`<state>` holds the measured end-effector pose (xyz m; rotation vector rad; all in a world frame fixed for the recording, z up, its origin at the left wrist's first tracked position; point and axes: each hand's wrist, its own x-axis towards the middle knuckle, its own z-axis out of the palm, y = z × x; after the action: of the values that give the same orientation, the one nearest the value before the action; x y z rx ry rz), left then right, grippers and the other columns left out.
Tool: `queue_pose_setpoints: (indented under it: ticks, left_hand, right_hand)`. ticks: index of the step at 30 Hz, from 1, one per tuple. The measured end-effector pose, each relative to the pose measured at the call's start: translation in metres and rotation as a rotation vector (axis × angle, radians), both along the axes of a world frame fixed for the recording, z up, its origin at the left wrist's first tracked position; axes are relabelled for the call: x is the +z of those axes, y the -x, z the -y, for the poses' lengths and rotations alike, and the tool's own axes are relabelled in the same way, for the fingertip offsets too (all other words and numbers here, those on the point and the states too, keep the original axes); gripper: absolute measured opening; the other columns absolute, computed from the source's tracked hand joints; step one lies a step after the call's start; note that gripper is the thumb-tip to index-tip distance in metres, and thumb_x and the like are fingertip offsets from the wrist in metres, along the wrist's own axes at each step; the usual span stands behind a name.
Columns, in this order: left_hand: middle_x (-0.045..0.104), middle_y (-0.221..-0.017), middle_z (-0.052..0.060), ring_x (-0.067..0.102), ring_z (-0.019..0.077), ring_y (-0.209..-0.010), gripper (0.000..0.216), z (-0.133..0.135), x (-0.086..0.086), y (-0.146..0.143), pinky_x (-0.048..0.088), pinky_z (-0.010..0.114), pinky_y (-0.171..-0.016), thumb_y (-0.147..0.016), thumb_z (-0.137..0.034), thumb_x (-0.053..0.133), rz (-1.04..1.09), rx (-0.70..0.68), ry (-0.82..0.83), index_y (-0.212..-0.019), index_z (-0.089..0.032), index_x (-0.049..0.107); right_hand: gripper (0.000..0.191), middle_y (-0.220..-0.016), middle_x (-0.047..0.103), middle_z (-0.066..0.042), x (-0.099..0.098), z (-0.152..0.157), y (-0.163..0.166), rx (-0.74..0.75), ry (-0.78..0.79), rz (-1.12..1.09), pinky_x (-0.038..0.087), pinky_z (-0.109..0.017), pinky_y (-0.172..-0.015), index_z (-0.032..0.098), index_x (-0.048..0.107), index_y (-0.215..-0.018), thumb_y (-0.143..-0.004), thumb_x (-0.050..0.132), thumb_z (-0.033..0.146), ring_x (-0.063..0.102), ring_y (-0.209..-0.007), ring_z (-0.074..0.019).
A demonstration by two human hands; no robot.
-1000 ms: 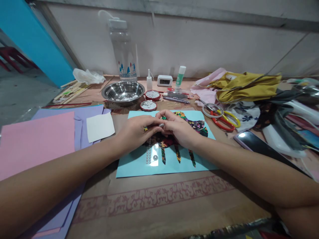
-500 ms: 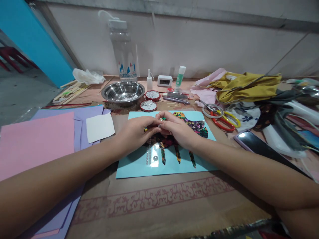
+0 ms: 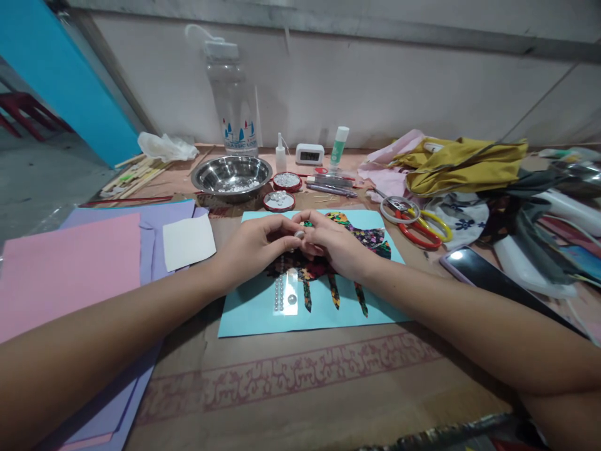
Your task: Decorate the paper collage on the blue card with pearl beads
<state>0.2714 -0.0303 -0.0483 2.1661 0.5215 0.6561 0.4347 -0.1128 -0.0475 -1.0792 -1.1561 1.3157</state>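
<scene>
My left hand (image 3: 256,246) and my right hand (image 3: 335,243) meet over a light blue sheet of paper (image 3: 253,316). Between their fingertips shows a small pale pearl bead (image 3: 299,234), pinched from both sides; part of it is covered. Beneath the hands lies a floral-patterned cutout (image 3: 314,268) with narrow strips below it, on the blue sheet. A clear strip of stick-on pearls (image 3: 285,294) lies below my left fingers, with rows of small pearls and one larger one. The hands hide the middle of the cutout.
Beyond the paper stand a steel bowl (image 3: 231,178), two red-rimmed lids of beads (image 3: 279,200), a glue bottle (image 3: 280,156) and a glue stick (image 3: 339,147). Scissors (image 3: 420,232) and a phone (image 3: 498,282) lie right. Pink felt (image 3: 70,269) and a white square (image 3: 188,242) are left.
My left thumb and fingers have parted slightly, and the bead between the fingertips shows more clearly. The hands stay over the same spot.
</scene>
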Motion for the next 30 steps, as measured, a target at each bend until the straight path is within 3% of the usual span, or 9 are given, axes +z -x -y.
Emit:
queue_pose_setpoints:
  ticks: [4,10,19,23,27,30]
  left_hand:
    - [0.076,-0.094,0.002,0.071,0.0178,-0.087,0.016,-0.0006,-0.0020,-0.0001,0.056,0.031,-0.081,-0.090,-0.029,0.063,0.011,-0.055,0.128,-0.100,-0.019,0.069]
    - [0.075,-0.092,0.002,0.069,0.0171,-0.083,0.014,-0.0002,-0.0013,0.0006,0.053,0.029,-0.077,-0.088,-0.030,0.064,-0.009,-0.001,-0.068,-0.096,-0.019,0.070]
    - [0.074,-0.090,0.000,0.067,0.0156,-0.081,0.013,0.0013,0.0021,-0.0020,0.051,0.028,-0.074,-0.086,-0.025,0.065,-0.004,0.034,-0.106,-0.096,-0.019,0.071]
    - [0.075,-0.091,0.002,0.069,0.0166,-0.082,0.014,-0.0004,0.0017,-0.0016,0.055,0.029,-0.074,-0.086,-0.027,0.065,0.022,0.005,0.039,-0.096,-0.018,0.069]
    - [0.076,-0.094,0.004,0.072,0.0178,-0.084,0.015,-0.0017,0.0005,-0.0025,0.059,0.032,-0.078,-0.087,-0.027,0.064,0.070,-0.074,0.231,-0.098,-0.017,0.067]
    - [0.077,-0.091,0.003,0.072,0.0174,-0.082,0.013,-0.0017,0.0000,-0.0032,0.059,0.031,-0.078,-0.087,-0.025,0.064,0.081,-0.091,0.254,-0.097,-0.018,0.066]
  right_hand:
    - [0.016,-0.054,0.039,0.009,0.0010,0.0013,0.0005,-0.016,-0.006,0.026,0.025,-0.024,-0.051,0.020,0.050,-0.095,-0.079,0.051,0.022,0.033,-0.050,-0.0095]
    - [0.018,-0.055,0.037,0.009,0.0015,-0.0003,0.0010,-0.019,0.000,0.021,0.023,-0.024,-0.052,0.021,0.050,-0.091,-0.073,0.051,0.018,0.031,-0.050,-0.0091]
    - [0.023,-0.055,0.039,0.009,0.0013,-0.0014,0.0004,-0.022,0.024,-0.022,0.022,-0.023,-0.051,0.021,0.050,-0.089,-0.067,0.051,0.014,0.030,-0.050,-0.0087]
    - [0.026,-0.053,0.040,0.009,-0.0010,-0.0015,-0.0016,0.009,0.008,-0.048,0.025,-0.023,-0.051,0.021,0.050,-0.095,-0.070,0.050,0.014,0.031,-0.049,-0.0094]
    - [0.017,-0.054,0.042,0.008,-0.0037,-0.0014,-0.0038,0.035,-0.021,-0.048,0.027,-0.024,-0.051,0.020,0.051,-0.099,-0.082,0.053,0.024,0.034,-0.050,-0.0095]
    - [0.016,-0.054,0.042,0.009,-0.0046,-0.0011,-0.0040,0.040,-0.022,-0.054,0.026,-0.024,-0.052,0.021,0.050,-0.099,-0.084,0.053,0.024,0.034,-0.050,-0.0096]
